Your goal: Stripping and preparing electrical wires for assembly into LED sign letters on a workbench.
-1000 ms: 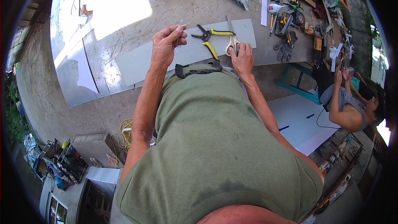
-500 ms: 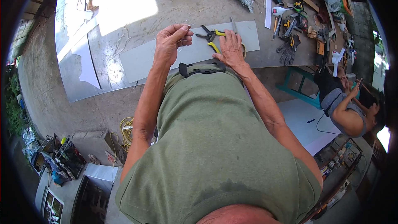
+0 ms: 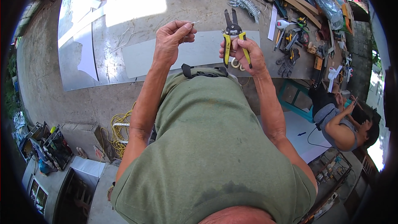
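My left hand (image 3: 174, 39), over the worktable, is closed in a pinch on a thin pale wire (image 3: 195, 22). Its tip pokes out past the thumb; the fingers hide the rest. My right hand (image 3: 252, 56) grips a pair of wire strippers (image 3: 232, 31) with yellow-and-black handles. The jaws point away from me and stand a little apart, and nothing shows between them. Cream-coloured loops (image 3: 236, 64), perhaps scissor handles, show just below the right hand. Beneath both hands lies a long pale grey sheet (image 3: 145, 58).
A bundle of clear-wired string lights (image 3: 245, 6) lies at the back. To the right are a white glue gun (image 3: 282, 24), a grey glove (image 3: 286, 64) and crowded hand tools. A person (image 3: 338, 120) sits by a teal stool (image 3: 292, 95). Yellow cord (image 3: 120, 128) lies on the floor.
My right hand has picked the wire strippers up off the sheet and turned their jaws away from me. My left hand keeps its pinch on the wire. The view has shifted slightly.
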A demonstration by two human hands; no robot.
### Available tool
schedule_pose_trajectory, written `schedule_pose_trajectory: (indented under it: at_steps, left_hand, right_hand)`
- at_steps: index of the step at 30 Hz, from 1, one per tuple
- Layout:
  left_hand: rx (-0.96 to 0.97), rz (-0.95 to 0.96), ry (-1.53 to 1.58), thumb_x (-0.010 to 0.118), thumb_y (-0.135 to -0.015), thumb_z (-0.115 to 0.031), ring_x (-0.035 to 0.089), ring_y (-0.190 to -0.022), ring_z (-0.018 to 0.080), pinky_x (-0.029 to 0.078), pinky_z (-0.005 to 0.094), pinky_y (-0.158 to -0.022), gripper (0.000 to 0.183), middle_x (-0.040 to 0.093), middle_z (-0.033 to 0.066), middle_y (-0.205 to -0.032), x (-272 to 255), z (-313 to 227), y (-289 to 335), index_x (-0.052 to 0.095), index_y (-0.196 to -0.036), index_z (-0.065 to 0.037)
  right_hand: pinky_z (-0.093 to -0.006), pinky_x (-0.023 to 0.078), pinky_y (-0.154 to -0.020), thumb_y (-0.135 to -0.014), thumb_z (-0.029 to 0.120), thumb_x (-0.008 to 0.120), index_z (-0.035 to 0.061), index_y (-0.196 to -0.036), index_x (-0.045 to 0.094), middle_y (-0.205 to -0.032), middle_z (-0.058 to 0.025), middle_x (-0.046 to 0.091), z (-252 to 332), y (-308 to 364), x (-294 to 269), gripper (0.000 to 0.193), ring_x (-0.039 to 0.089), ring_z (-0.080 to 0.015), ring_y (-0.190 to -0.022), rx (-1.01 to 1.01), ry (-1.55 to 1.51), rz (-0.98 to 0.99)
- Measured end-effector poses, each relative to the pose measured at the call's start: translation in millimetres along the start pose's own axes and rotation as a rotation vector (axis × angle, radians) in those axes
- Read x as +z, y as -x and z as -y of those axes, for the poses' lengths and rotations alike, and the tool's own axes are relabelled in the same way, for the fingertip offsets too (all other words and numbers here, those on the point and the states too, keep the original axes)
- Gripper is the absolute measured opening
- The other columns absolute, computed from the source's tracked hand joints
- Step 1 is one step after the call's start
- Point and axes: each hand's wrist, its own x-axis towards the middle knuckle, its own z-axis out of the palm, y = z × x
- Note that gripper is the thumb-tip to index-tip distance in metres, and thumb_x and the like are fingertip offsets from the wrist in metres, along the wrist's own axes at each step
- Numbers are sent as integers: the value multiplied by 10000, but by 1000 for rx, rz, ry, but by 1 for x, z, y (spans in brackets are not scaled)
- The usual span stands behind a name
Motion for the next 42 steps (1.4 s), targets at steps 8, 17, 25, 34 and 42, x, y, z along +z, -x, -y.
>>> schedule_pose_trajectory:
  at_steps: [8, 17, 25, 34, 42]
  left_hand:
    - [84, 44, -22, 718, -922, -158, 690, -720, 149, 581, 293, -689, 186, 733, 121, -841, 25, -15, 5, 714, -995, 12]
    - [186, 3, -99, 716, -921, -147, 695, -732, 165, 576, 308, -693, 197, 737, 130, -859, 38, -22, 13, 709, -1025, 20]
    - [266, -61, -203, 732, -909, -126, 728, -774, 182, 601, 301, -703, 209, 748, 149, -891, 41, -20, 14, 726, -1051, 27]
    - [326, -126, -278, 717, -921, -105, 726, -790, 172, 610, 297, -742, 190, 748, 137, -905, 46, -21, 18, 723, -1051, 32]
    - [355, -150, -353, 720, -913, -86, 723, -788, 164, 605, 287, -737, 172, 749, 125, -899, 44, -17, 18, 728, -1043, 25]
  right_hand:
    - [-452, 515, -923, -1013, 277, 467, 5, -940, 577, -1113, -210, 614, 13, 19, 43, 302, 634, -276, -1003, -99, 9, 44]
    - [-317, 490, -842, -1027, 335, 469, -37, -1129, 613, -966, -108, 661, 15, 27, 73, 412, 631, -174, -918, -90, 493, -78]
    - [-325, 491, -835, -1019, 352, 475, -43, -1128, 628, -931, -110, 675, 18, 23, 82, 437, 623, -172, -896, -97, 462, -53]
    - [-321, 492, -830, -1014, 365, 480, -45, -1129, 638, -929, -111, 687, 19, 20, 81, 454, 624, -170, -888, -58, 498, -47]
    - [-318, 497, -815, -1018, 359, 481, -43, -1128, 639, -921, -113, 689, 17, 19, 83, 446, 627, -171, -873, -54, 506, -56]
